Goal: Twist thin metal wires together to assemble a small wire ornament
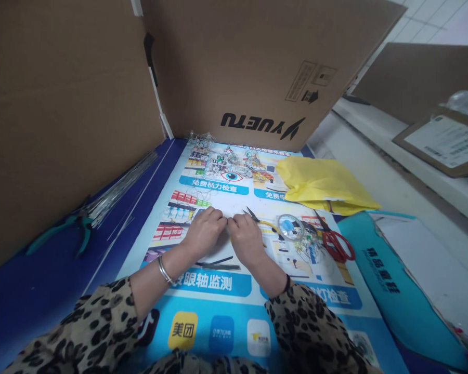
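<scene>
My left hand [206, 231] and my right hand [247, 239] meet over the middle of the printed poster sheet [234, 202], fingertips pinched together and almost touching. Whatever they hold is too small or hidden to make out. Just right of my right hand lies a yellow-handled cutting tool [271, 224], its dark pointed tip [251, 213] showing past my knuckles. Beyond it is a clear round spool or roll [290, 227]. Several thin dark strips [218, 265] lie on the poster between my forearms. Red-handled scissors [338, 245] rest farther right, beside tangled fine wire [310, 244].
Cardboard panels [234, 67] rise at the back and left. Thin wire lengths [120, 189] and teal-handled pliers [62, 234] lie at left. Tangled wire pieces [234, 158] sit at the back, a yellow bag [323, 182] and a teal box [393, 283] at right.
</scene>
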### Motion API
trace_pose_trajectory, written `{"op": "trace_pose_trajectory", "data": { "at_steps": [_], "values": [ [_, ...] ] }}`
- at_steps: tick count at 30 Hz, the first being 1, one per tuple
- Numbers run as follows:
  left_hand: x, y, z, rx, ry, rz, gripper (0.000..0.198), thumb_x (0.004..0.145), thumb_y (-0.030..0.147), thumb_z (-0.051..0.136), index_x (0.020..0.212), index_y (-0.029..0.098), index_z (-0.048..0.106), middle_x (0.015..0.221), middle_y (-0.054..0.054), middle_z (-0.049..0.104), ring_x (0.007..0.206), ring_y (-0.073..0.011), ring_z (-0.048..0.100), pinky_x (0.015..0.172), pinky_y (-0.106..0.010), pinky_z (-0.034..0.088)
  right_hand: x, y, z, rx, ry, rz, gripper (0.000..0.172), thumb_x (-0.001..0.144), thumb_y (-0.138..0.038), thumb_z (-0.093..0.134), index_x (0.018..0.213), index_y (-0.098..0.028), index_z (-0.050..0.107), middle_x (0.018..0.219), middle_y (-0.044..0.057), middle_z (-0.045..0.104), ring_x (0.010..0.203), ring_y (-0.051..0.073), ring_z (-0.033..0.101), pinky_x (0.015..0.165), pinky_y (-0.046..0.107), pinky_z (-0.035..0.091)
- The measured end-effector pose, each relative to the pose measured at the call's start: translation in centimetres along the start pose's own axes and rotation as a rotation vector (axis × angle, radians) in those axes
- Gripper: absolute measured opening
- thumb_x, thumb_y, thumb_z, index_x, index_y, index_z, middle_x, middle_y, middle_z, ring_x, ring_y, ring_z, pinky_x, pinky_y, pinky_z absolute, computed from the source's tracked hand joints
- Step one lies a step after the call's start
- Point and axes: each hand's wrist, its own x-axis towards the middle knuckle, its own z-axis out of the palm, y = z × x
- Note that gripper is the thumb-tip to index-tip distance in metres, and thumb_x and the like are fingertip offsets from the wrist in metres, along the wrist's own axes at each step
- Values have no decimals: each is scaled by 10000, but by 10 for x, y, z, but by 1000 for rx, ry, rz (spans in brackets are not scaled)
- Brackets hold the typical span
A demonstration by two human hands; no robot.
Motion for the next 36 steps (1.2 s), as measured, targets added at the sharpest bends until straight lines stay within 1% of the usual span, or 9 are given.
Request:
{"op": "trace_pose_trajectory", "data": {
  "at_steps": [3, 10, 19, 25, 28, 31, 36],
  "values": [
    [0, 0, 2, -6, 13, -2, 106, 833, 125, 529, 748, 143, 591, 813, -68, 574, 798, -209, 480, 715, -332, 429, 0, -1, 0, 0, -2, 14, 121, 860, -139, 486, 830, -171, 599, 803, 59, 544, 781, 200, 437, 662, 317, 353],
    [-1, 1, 2, 23, -19, -32, 103, 822, 116, 539, 745, 150, 597, 804, -59, 582, 784, -214, 487, 714, -333, 434, -1, -2, 0, -3, -28, 25, 136, 865, -139, 478, 846, -182, 606, 834, 64, 559, 782, 194, 455, 618, 302, 359],
    [-3, 2, 1, 19, -51, -71, 88, 824, 116, 533, 788, 152, 604, 828, -64, 594, 820, -223, 507, 693, -325, 440, -4, -2, 5, 77, -40, 81, 184, 849, -103, 458, 867, -196, 615, 880, 66, 579, 805, 197, 484, 656, 291, 403],
    [-4, 2, 5, -7, -20, -87, 96, 811, 97, 531, 815, 155, 608, 850, -64, 598, 831, -221, 522, 667, -313, 443, -2, 0, 11, 229, 23, 158, 224, 862, -110, 422, 847, -192, 630, 846, 65, 587, 818, 191, 517, 724, 287, 431],
    [-4, 1, 8, -40, 14, -108, 142, 809, 73, 506, 838, 164, 611, 856, -59, 601, 820, -209, 531, 652, -298, 438, 0, 1, 11, 362, 40, 214, 228, 864, -125, 417, 837, -189, 635, 830, 67, 596, 829, 187, 538, 744, 293, 448],
    [-3, 1, 10, -70, 35, -137, 160, 808, 59, 488, 802, 167, 607, 825, -50, 599, 795, -195, 538, 652, -286, 432, 1, 3, 8, 499, 65, 273, 214, 852, -133, 429, 825, -195, 633, 836, 59, 603, 820, 177, 555, 763, 296, 461],
    [-3, 1, 10, -88, 56, -150, 143, 813, 77, 493, 790, 169, 601, 815, -41, 597, 799, -191, 541, 665, -280, 424, 3, 4, 7, 621, 107, 307, 189, 813, -113, 446, 814, -194, 618, 838, 54, 588, 809, 175, 558, 771, 302, 467]
  ]
}}
